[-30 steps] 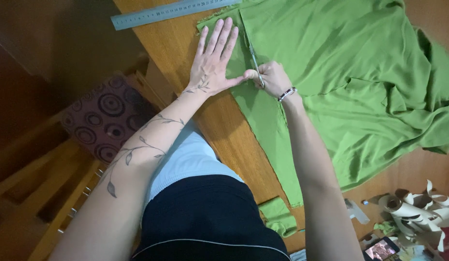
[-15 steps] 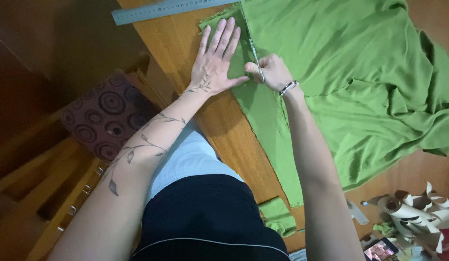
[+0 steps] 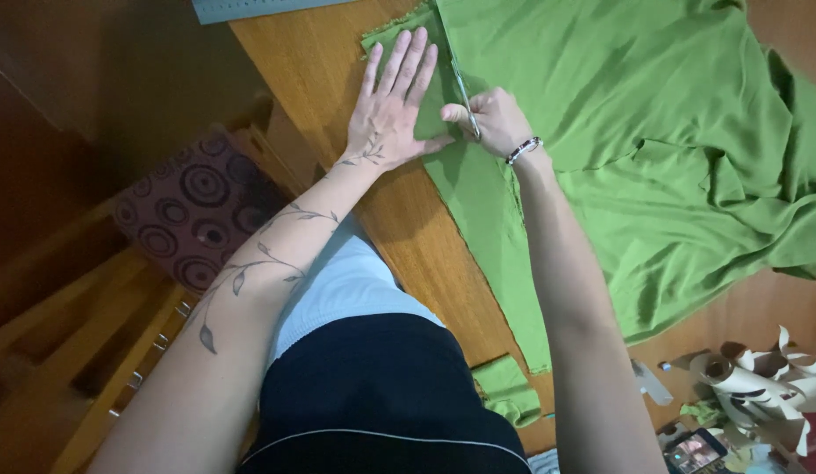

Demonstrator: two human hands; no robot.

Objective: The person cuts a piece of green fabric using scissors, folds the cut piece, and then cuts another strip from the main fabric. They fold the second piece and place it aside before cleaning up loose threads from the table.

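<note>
Pressing flat with fingers spread, the left hand [image 3: 393,105] holds down the green cloth [image 3: 618,132] while the right hand [image 3: 494,121] grips scissors [image 3: 465,96] on the table [image 3: 320,70].

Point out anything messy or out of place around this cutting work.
The green fabric lies rumpled in folds at its right side. A small green scrap sits at the table edge, and curled paper strips are heaped at lower right.

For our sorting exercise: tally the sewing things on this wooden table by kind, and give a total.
Green cloth: 1
Cut green strip, under the left hand: 1
Folded green scrap: 1
Scissors, in the right hand: 1
Metal ruler: 1
Total: 5
</note>
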